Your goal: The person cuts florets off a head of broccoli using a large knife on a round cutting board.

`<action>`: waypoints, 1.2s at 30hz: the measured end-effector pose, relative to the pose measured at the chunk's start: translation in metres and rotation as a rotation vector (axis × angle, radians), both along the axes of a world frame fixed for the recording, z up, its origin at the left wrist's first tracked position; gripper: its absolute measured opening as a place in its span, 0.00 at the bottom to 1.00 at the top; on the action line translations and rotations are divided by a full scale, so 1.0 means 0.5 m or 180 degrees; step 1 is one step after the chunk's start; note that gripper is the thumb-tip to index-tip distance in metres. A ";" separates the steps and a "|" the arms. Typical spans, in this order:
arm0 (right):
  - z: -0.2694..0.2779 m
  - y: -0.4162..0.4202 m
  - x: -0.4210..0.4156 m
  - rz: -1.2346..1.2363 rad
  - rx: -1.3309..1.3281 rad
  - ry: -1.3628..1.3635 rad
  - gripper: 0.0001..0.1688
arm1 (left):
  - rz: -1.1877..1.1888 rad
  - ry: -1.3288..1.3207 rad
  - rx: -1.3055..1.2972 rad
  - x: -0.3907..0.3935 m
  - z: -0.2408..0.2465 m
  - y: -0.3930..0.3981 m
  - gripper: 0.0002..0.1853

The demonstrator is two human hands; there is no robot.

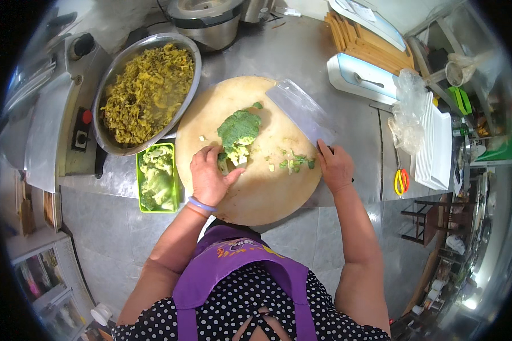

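Observation:
A head of broccoli (239, 128) lies on a round wooden chopping board (247, 204), its cut stem towards me. My left hand (210, 172) grips the broccoli at the stem end, thumb and fingers on either side. My right hand (336, 167) is closed around the handle of a cleaver (298, 108). The broad blade slants across the board's right edge, apart from the broccoli. Small broccoli scraps (298, 163) are scattered on the board near the right hand. Left of the board stands a green plastic basket (176, 179) filled with cut broccoli florets (158, 183).
A large steel basin (197, 64) of chopped yellow-green vegetables is at the back left, beside a metal machine (74, 102). At the right are scissors (401, 181), stacked white trays (431, 149), a plastic bag (409, 115) and a white container (341, 81) with a spoon.

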State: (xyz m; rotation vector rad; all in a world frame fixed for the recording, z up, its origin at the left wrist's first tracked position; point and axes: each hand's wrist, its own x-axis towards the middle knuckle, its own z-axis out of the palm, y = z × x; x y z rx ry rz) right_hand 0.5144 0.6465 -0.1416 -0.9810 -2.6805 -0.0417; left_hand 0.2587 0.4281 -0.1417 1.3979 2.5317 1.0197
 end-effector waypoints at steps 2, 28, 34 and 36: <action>-0.016 0.012 -0.015 0.0025 -0.0133 -0.0036 0.23 | 0.0001 0.0034 -0.0141 0.004 0.001 0.016 0.34; 0.008 -0.403 -0.476 0.1149 -0.4861 0.2007 0.34 | 0.1085 -0.0738 0.1175 -0.102 0.026 -0.321 0.16; -0.019 -0.433 -0.611 0.1622 -0.2378 0.0664 0.30 | 0.1159 -0.0019 0.0139 -0.145 -0.040 -0.334 0.30; -0.005 -0.435 -0.595 0.1677 -0.2260 0.0573 0.30 | 0.0989 0.0330 0.0128 -0.168 -0.054 -0.345 0.31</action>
